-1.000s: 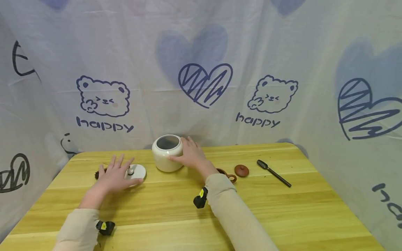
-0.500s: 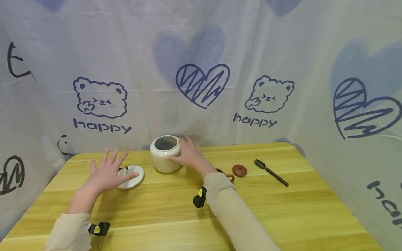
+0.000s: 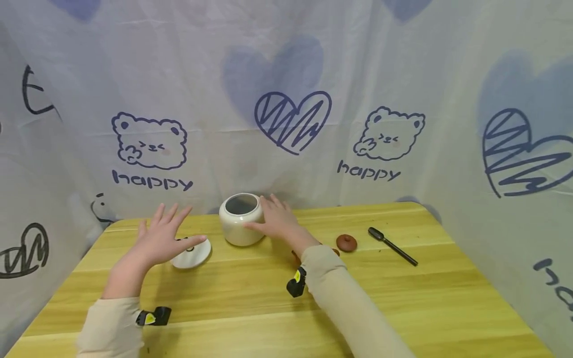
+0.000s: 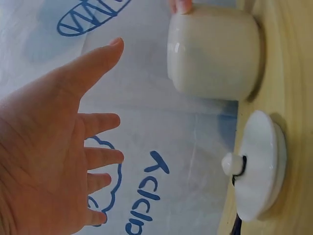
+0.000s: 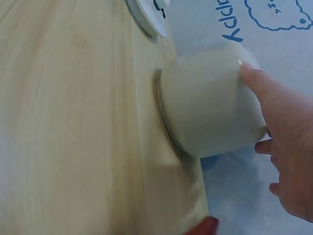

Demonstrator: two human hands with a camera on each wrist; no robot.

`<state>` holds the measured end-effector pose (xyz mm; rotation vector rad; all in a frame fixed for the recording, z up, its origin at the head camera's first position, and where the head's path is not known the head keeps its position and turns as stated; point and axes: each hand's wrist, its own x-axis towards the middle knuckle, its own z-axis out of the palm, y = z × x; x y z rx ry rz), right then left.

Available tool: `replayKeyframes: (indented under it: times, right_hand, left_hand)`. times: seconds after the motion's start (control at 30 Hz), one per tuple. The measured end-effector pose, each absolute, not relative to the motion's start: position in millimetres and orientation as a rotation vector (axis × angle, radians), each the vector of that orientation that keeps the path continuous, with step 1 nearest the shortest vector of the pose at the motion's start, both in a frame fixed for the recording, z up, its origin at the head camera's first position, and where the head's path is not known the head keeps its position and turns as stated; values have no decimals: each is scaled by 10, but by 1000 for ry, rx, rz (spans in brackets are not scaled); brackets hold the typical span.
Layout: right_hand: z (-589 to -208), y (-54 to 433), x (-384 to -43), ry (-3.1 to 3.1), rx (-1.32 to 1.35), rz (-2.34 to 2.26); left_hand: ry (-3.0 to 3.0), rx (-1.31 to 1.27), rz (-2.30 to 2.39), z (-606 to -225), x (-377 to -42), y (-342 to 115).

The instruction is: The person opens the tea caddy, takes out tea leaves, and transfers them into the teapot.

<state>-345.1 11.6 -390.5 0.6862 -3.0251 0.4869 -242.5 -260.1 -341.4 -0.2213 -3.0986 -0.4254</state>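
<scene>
A round white ceramic jar (image 3: 239, 231) stands without its lid near the back of the table. My right hand (image 3: 279, 223) holds it from the right side, thumb on the front and fingers reaching round the back near the rim. My left hand (image 3: 156, 244) hovers with fingers spread over the white lid (image 3: 198, 256), apart from it. In the left wrist view that lid (image 4: 258, 169) lies flat, its round knob (image 4: 231, 164) up and a dark loop around the knob's base. The left palm (image 4: 44, 161) holds nothing.
A reddish-brown clay pot (image 3: 295, 256) is mostly hidden behind the right wrist. Right of it lie its small brown lid (image 3: 346, 243) and a dark long-handled scoop (image 3: 393, 246). A printed cloth (image 3: 206, 149) hangs close behind the table's back edge.
My left hand has lifted off the area around the white lid, its fingers rising and spreading, so more of the lid shows. The right hand stays on the jar.
</scene>
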Motion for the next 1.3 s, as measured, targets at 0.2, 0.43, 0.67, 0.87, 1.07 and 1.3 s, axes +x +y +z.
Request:
replayKeyframes:
  times: [0.2, 0.43, 0.67, 0.87, 1.07, 1.3]
  right_hand:
    - [-3808, 261, -3416, -2993, 752, 399]
    - [-3580, 525, -3281, -2943, 795, 369]
    - [-3419, 899, -3086, -2819, 821, 332]
    - [-3335, 1253, -2908, -2752, 776, 325]
    - [-3306, 1610, -2749, -2721, 702, 346]
    - [-3442, 2071, -2577, -2626, 570, 413]
  left_hand:
    - [-3074, -228, -485, -3294, -2434, -2533]
    - [-3039, -244, -591, -3161, -2439, -2372]
    - [-2982, -257, -768, -3092, -2391, -2158]
    - [-2880, -240, -907, -3121, -2416, -1982]
    - [-2770, -130, -975, -3249, -2478, -1828]
    - [-2581, 41, -1039, -3523, -2533, -1599]
